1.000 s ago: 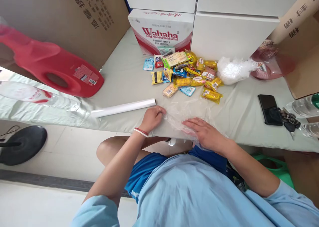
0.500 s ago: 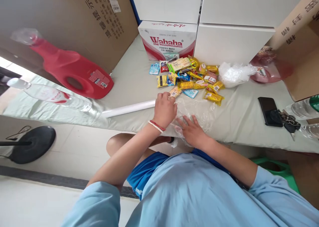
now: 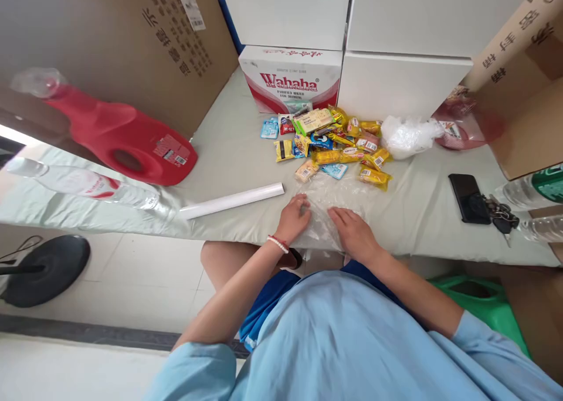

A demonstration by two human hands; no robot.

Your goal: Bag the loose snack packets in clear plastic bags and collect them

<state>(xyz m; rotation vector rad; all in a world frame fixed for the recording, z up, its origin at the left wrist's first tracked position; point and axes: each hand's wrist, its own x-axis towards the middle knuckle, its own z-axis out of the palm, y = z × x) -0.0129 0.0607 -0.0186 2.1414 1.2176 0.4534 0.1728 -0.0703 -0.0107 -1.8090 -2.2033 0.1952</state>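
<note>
A clear plastic bag (image 3: pixel 323 220) lies crumpled at the front edge of the covered surface, between my two hands. My left hand (image 3: pixel 292 220), with a red-and-white bracelet at its wrist, has its fingers curled at the bag's left side. On the other side, my right hand (image 3: pixel 355 234) has its fingers together on the film, its thumb hidden. Just beyond the bag are a beige snack packet (image 3: pixel 307 170) and a light blue packet (image 3: pixel 334 170). Behind them is a pile of small wrapped snacks (image 3: pixel 328 140), many in yellow wrappers.
A white roll (image 3: pixel 233 201) lies left of my hands. Further left are a red jug (image 3: pixel 127 137) and a water bottle (image 3: pixel 88 181). A Wahaha box (image 3: pixel 290 78) stands behind the snacks. To the right are a white plastic bundle (image 3: pixel 409 137), a phone (image 3: pixel 468 197) and keys (image 3: pixel 501 213).
My left hand has drawn back from the beige packet and the roll to the plastic bag. The fingers of my right hand, spread before, have come together on the bag.
</note>
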